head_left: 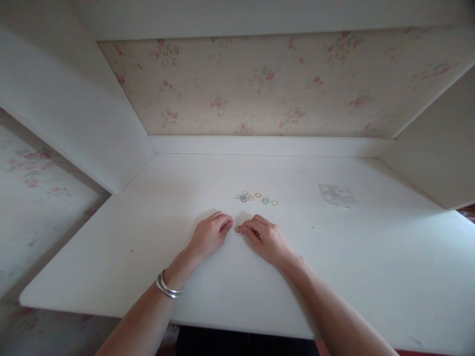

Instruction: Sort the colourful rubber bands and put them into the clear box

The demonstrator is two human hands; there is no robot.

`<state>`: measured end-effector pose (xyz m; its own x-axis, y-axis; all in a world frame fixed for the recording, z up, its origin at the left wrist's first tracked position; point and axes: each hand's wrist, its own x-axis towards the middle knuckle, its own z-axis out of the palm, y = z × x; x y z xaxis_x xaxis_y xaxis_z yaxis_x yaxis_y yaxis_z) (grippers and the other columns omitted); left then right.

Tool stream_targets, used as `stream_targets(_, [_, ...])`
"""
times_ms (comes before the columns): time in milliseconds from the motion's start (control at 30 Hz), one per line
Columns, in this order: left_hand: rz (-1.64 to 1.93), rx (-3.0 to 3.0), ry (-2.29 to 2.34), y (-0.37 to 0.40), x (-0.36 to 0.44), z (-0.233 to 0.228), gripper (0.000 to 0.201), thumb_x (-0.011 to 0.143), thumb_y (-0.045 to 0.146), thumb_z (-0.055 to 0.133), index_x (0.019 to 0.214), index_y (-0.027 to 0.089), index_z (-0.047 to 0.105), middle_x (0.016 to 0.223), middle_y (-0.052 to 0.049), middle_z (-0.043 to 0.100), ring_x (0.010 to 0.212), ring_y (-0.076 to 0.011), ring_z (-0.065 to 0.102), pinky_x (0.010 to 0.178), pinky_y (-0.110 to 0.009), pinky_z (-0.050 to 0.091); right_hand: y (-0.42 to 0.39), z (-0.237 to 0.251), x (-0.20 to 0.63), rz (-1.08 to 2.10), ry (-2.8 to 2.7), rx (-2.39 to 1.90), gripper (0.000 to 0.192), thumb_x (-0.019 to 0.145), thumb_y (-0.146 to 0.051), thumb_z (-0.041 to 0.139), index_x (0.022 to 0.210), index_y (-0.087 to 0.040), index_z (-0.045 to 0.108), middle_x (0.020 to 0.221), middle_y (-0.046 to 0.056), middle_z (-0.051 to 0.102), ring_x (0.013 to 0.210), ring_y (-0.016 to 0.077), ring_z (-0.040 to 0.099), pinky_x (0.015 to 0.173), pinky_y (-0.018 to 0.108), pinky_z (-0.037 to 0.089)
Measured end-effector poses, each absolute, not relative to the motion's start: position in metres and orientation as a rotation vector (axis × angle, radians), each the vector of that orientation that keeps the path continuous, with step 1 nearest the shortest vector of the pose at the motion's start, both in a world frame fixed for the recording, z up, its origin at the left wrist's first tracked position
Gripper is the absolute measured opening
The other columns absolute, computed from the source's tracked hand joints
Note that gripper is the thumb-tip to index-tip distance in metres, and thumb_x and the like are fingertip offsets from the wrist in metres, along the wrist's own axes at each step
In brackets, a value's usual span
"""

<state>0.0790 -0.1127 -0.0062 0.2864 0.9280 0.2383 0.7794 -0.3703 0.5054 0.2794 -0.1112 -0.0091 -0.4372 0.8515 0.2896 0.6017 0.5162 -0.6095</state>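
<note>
Hands [237,236] fingertip to fingertip on smooth white desk [111,267]; thin coloured rings [256,198] beyond

Left hand [211,235] and right hand [264,237] fingertip-close on white desk [111,257]; small coloured rings [256,198] (scattered) just beyond

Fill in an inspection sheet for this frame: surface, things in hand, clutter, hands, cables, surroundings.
Surface: white desk, a few small dark specks, otherwise bare.
Things in hand: one small ring at the right fingertips; whether it is pinched or only touched cannot be told.
Loose rings: a short row of small coloured ones, beyond both hands, apart from them.
Clutter: clear plastic bag lying flat, far right.
Hands: left hand curled, knuckles up, resting on the desk, metal bangles on its wrist; right hand curled, fingertips by the ring.
Cables: nothing seen.
Surroundings: white side panels, floral wallpaper behind.
</note>
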Motion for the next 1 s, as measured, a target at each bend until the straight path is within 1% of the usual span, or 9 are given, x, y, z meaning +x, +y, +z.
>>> stream_targets(100, [0.714, 2.258, 1.564, -0.113, 0.079, -0.006, 0.017, 0.091, 0.025, 0.047, 0.090, 0.022, 0.063, 0.089, -0.001, 0.065, 0.076, -0.0126, 0.059, 0.067, -0.024, 0.044, -0.108, -0.011, 0.282, 0.481, -2.164, -1.281, 0.027, 0.093, -0.030, 0.042, 0.088, -0.024, 0.068, 0.081, 0.002, 0.062, 0.066, 0.0106, 0.056, 0.063, 0.022, 0.040])
stream_targets(200, [0.707, 2.261, 1.572, -0.113, 0.079, -0.007, 0.016, 0.091, 0.024, 0.048, 0.089, 0.022, 0.064, 0.087, -0.001, 0.064, 0.077, -0.0126, 0.059, 0.068, -0.024, 0.044, -0.104, -0.011, 0.286, 0.393, -2.139, -1.399, 0.026, 0.092, -0.031, 0.044, 0.087, -0.025, 0.068, 0.078, 0.001, 0.063, 0.068, 0.0117, 0.057, 0.064, 0.022, 0.039])
stream_targets(333, [0.691, 2.279, 1.580, -0.112, 0.079, -0.008, 0.017, 0.091, 0.025, 0.047, 0.088, 0.021, 0.064, 0.085, -0.001, 0.064, 0.075, -0.0129, 0.058, 0.067, -0.025, 0.043, -0.093, -0.009, 0.299, 0.299, -2.027, -1.616, 0.025, 0.089, -0.030, 0.045, 0.088, -0.026, 0.070, 0.081, 0.001, 0.066, 0.070, 0.0134, 0.058, 0.062, 0.023, 0.036])
stream_targets(500, [0.709, 2.291, 1.556, -0.112, 0.078, -0.008, 0.017, 0.091, 0.025, 0.047, 0.088, 0.021, 0.063, 0.087, -0.001, 0.065, 0.076, -0.0127, 0.058, 0.067, -0.025, 0.042, -0.079, -0.006, 0.323, 0.164, -1.888, -1.879, 0.028, 0.089, -0.032, 0.043, 0.103, -0.027, 0.068, 0.094, 0.004, 0.066, 0.073, 0.0150, 0.058, 0.062, 0.026, 0.035])
stream_targets(633, [0.702, 2.294, 1.558, -0.113, 0.078, -0.008, 0.017, 0.091, 0.024, 0.047, 0.088, 0.021, 0.064, 0.086, -0.001, 0.064, 0.075, -0.0125, 0.058, 0.068, -0.025, 0.043, -0.074, -0.007, 0.332, 0.190, -1.914, -1.961, 0.030, 0.090, -0.034, 0.044, 0.111, -0.030, 0.065, 0.095, 0.003, 0.064, 0.074, 0.0154, 0.058, 0.064, 0.026, 0.034])
stream_targets(700, [0.691, 2.297, 1.559, -0.113, 0.078, -0.008, 0.018, 0.091, 0.025, 0.047, 0.089, 0.021, 0.064, 0.087, -0.001, 0.065, 0.076, -0.0128, 0.058, 0.069, -0.025, 0.043, -0.074, -0.007, 0.333, 0.205, -1.939, -1.967, 0.030, 0.091, -0.036, 0.043, 0.109, -0.032, 0.066, 0.094, 0.003, 0.063, 0.073, 0.0151, 0.058, 0.064, 0.027, 0.034])
stream_targets(800, [0.675, 2.299, 1.561, -0.114, 0.078, -0.007, 0.019, 0.092, 0.026, 0.045, 0.090, 0.022, 0.064, 0.089, -0.001, 0.065, 0.079, -0.0132, 0.059, 0.071, -0.025, 0.044, -0.073, -0.007, 0.333, 0.216, -1.939, -1.959, 0.028, 0.091, -0.037, 0.043, 0.101, -0.030, 0.068, 0.093, 0.003, 0.062, 0.073, 0.0145, 0.057, 0.061, 0.026, 0.033])
stream_targets(900, [0.656, 2.296, 1.571, -0.114, 0.078, -0.007, 0.020, 0.092, 0.026, 0.045, 0.089, 0.022, 0.064, 0.089, -0.001, 0.065, 0.078, -0.0131, 0.059, 0.070, -0.025, 0.044, -0.073, -0.006, 0.333, 0.242, -1.996, -1.925, 0.026, 0.091, -0.034, 0.045, 0.095, -0.027, 0.070, 0.091, 0.003, 0.060, 0.072, 0.0134, 0.056, 0.058, 0.025, 0.031])
stream_targets(1000, [0.646, 2.290, 1.581, -0.114, 0.078, -0.007, 0.019, 0.092, 0.026, 0.046, 0.089, 0.022, 0.065, 0.088, -0.001, 0.065, 0.077, -0.0129, 0.058, 0.069, -0.025, 0.044, -0.074, -0.007, 0.334, 0.232, -2.102, -1.884, 0.026, 0.092, -0.030, 0.044, 0.090, -0.025, 0.070, 0.090, 0.003, 0.059, 0.071, 0.0129, 0.055, 0.056, 0.025, 0.030])
